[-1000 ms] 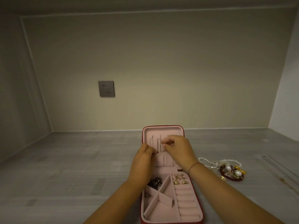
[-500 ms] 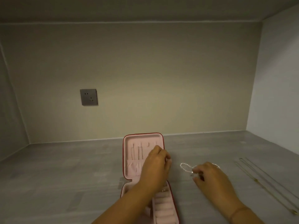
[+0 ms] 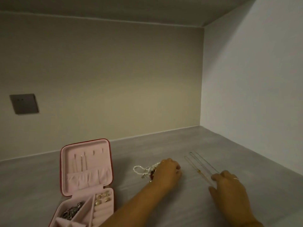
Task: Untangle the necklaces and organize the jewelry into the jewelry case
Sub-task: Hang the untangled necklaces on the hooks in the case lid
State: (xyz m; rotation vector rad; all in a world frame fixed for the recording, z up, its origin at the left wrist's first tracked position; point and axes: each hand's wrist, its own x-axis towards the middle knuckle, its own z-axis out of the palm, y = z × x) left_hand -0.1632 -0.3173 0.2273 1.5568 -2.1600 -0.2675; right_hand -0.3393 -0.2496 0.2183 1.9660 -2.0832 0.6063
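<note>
Grey countertop (image 3: 32, 185): left hand (image 3: 167, 174) curled on the bead tangle (image 3: 142, 169), right hand (image 3: 229, 188) flat-fingered touching thin chains (image 3: 198, 166).

No legible text, label, brand or number on the jewelry case (image 3: 98, 145), wall socket (image 3: 24, 103) or counter (image 3: 32, 185).

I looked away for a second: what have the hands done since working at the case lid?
Both hands left the jewelry case and moved right: the left hand now covers the pearl-and-bead pile, the right hand reaches the thin chains. No clear grip yet. The case stays open, its contents unmoved.
</note>
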